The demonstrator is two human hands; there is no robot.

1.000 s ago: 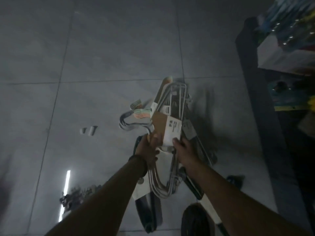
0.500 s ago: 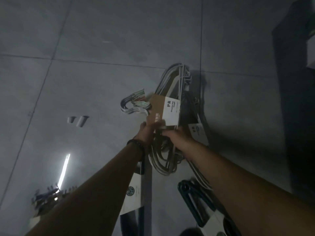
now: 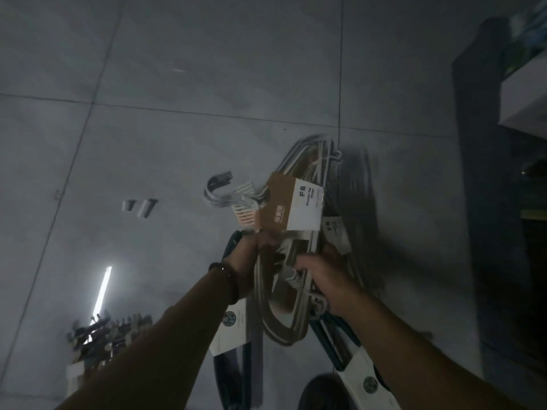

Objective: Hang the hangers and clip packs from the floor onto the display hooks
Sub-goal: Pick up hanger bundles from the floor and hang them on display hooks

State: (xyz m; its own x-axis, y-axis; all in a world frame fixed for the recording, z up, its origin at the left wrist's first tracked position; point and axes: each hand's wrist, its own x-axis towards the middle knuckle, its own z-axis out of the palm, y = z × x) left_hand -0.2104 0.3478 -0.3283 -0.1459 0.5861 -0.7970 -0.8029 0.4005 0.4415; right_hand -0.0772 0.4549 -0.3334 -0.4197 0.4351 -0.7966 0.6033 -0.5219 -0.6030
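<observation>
1. Noted a clip pack (image 3: 100, 338) lying on the grey tiled floor (image 3: 207, 69), well to the left of the left hand and nearer the camera. Made out rows of dark and pale clips on a white card.
2. Saw a bright light streak (image 3: 102, 291) reflected in the floor just beyond that pack.
3. Spotted two small pale pieces (image 3: 139, 206) on the floor, left of the left hand and farther out, apart from everything else.
4. Traced pale hooks (image 3: 219, 193) jutting leftward, beyond the left hand, from the hanger bundle (image 3: 284, 318).
5. Made out a teal hanger pack (image 3: 235, 329) with a white label on the floor, partly hidden under the left forearm.
6. Found the left hand (image 3: 248, 261), a dark wristband (image 3: 225, 276) at its wrist, curled round the bundle just beneath the cardboard sleeve (image 3: 291, 207).
7. Took that sleeve for brown card with a white printed panel, wrapped round the bundle just beyond both hands. Could not read the blurred print.
8. Found the right hand (image 3: 322, 279) gripping the bundle's arms, fingers curled round them. Could not tell whether the bundle's lower loop touched the floor.
9. Glimpsed a tagged hanger pack (image 3: 336, 232) on the floor just beyond the right hand, mostly in shadow.
10. Saw a second teal hanger pack (image 3: 367, 377), white-labelled, on the floor under the right forearm.
11. Made out a dark shelf unit (image 3: 473, 173) well to the right of the right hand.
</observation>
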